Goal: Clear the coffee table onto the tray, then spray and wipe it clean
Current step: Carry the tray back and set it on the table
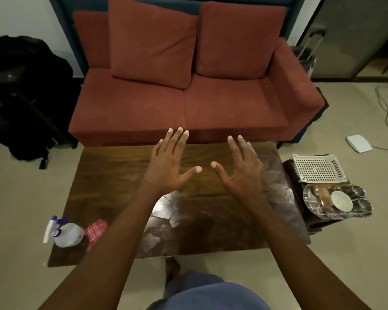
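My left hand [169, 163] and my right hand [242, 168] hover side by side over the far middle of the dark wooden coffee table [112, 175], palms down, fingers spread, holding nothing. The table top shows whitish smears toward the right and the near middle. A clear spray bottle [63, 233] with a white and blue trigger lies on the table's near left corner, beside a red checked cloth [95, 231]. Off the table's right end, a steel tray [311, 204] carries a white bowl [341, 200], small steel cups [361, 198] and utensils.
A red sofa [188, 90] stands just behind the table. A white perforated basket [317, 167] sits behind the steel tray on a dark side stand. Black bags [25, 92] lie at the left; a white device [358, 143] and cables lie on the floor at the right.
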